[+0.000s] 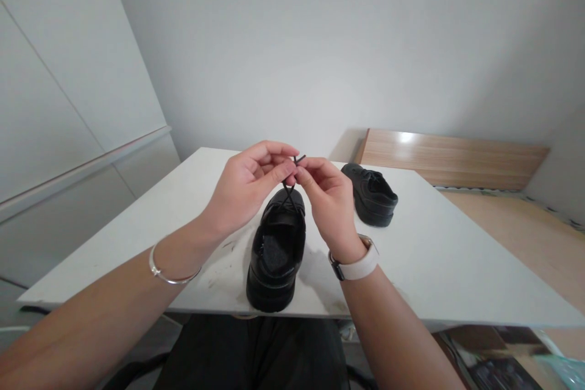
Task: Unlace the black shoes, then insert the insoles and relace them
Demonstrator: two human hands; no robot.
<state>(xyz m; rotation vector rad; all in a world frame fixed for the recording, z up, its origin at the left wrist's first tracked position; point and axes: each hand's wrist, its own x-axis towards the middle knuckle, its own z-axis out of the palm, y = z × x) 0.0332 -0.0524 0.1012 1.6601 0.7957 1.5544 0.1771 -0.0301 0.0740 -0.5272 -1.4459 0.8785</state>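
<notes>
A black shoe (277, 250) stands upright near the table's front edge, its heel toward me and its toe pointing away. Above its toe end, black shoelaces (289, 192) rise crossed from the eyelets. My left hand (249, 180) pinches the laces between thumb and fingers, coming from the left. From the right, my right hand (329, 198) closes on them too, and its fingertips meet those of the left. Short lace ends stick up over the fingertips. The exact grip on each lace is partly hidden by the fingers.
A second black shoe (372, 195) stands on the white table (448, 262), to the right of my right hand. Behind the table is a grey wall (292, 61). A wooden headboard (452, 158) is at the back right, and white cabinets (68, 103) stand at left.
</notes>
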